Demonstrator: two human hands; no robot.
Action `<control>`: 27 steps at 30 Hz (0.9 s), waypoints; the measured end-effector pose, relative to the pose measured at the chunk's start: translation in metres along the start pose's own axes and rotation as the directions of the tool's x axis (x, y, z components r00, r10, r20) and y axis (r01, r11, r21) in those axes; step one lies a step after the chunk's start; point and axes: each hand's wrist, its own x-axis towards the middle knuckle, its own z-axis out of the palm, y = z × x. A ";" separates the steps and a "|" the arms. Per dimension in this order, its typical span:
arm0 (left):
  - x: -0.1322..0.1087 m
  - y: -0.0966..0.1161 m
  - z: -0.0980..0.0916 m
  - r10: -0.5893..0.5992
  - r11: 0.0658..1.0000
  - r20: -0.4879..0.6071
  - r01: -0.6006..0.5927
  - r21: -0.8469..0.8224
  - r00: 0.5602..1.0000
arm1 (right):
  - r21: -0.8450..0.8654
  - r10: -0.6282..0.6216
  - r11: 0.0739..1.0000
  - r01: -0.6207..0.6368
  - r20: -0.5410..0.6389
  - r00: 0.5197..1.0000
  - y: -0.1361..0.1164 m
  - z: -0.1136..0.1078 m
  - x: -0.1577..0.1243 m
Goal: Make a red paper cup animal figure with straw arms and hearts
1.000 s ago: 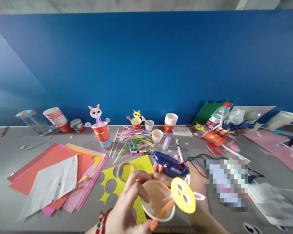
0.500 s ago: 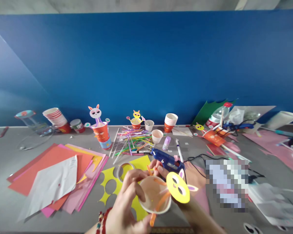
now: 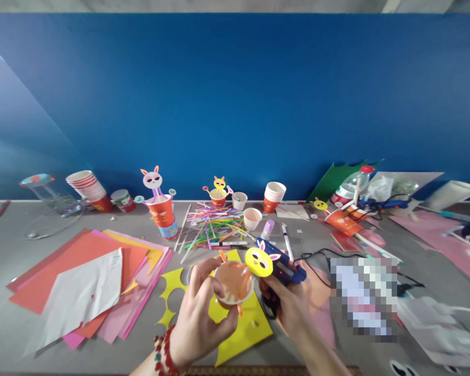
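My left hand (image 3: pixel 199 308) is closed around a paper cup (image 3: pixel 231 303), its open mouth tilted toward me. Orange strips (image 3: pixel 243 284) stick out over the cup's rim, and one carries a yellow paper bunny face (image 3: pixel 259 262) with pink-and-white ears. Just right of the cup, my right hand (image 3: pixel 288 303) has its fingers wrapped on the blue glue gun (image 3: pixel 284 266). The bunny face covers part of the gun, whose nozzle points away and to the left. Below the cup lies a yellow sheet (image 3: pixel 243 334) with round holes cut in it.
Coloured straws (image 3: pixel 215 230) lie in a pile behind my hands, beside a glue stick (image 3: pixel 267 230) and a white pen (image 3: pixel 287 243). Left are stacked paper sheets (image 3: pixel 82 292) and a finished-looking bunny cup (image 3: pixel 161 211). A black cord (image 3: pixel 317 256) runs rightward.
The cup has moved up and left, away from my right hand, turning slightly. My right hand has shifted right and taken the glue gun, which has moved right too.
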 end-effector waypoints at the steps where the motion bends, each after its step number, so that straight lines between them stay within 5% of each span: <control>1: 0.000 0.000 0.000 0.004 1.000 -0.002 -0.004 0.009 1.000 | 0.007 0.007 1.000 -0.007 -0.001 1.000 0.001 0.001 -0.002; 15: 0.003 -0.002 0.003 0.004 0.999 -0.026 -0.003 0.039 1.000 | 0.111 0.109 0.987 -0.115 0.057 0.992 0.012 0.019 -0.005; 27: 0.000 -0.005 0.008 -0.085 0.987 -0.068 0.075 -0.139 0.994 | 0.110 0.110 0.987 -0.114 0.042 0.993 0.004 0.021 -0.006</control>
